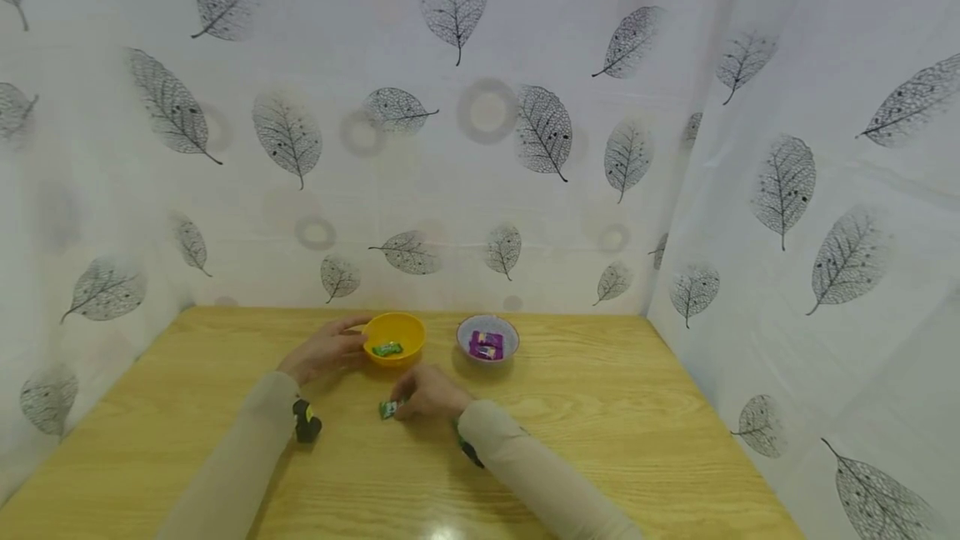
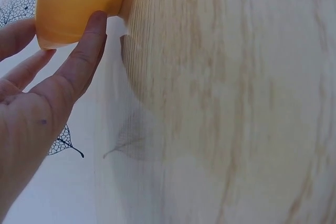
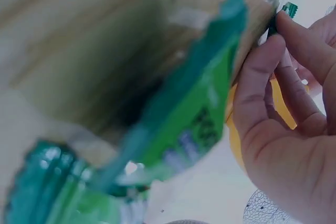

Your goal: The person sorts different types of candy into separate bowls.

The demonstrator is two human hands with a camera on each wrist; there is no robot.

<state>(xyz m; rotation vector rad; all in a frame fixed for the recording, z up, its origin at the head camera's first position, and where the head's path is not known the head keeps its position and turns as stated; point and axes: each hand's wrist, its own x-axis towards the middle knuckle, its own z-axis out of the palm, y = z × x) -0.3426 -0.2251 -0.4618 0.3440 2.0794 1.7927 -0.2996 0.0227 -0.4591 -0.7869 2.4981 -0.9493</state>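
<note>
My left hand holds the yellow bowl by its left side, one finger pressing the outer wall and others at the rim in the left wrist view. One green-wrapped candy lies inside that bowl. Just in front of it, low over the table, my right hand pinches another green-wrapped candy between thumb and fingertips. Close to the right wrist camera, large and blurred, are a green wrapped candy and a second green wrapper.
A pale bowl with a pinkish rim stands right of the yellow one, with purple-wrapped candies in it. The wood-grain table meets a white leaf-print curtain at the back and sides.
</note>
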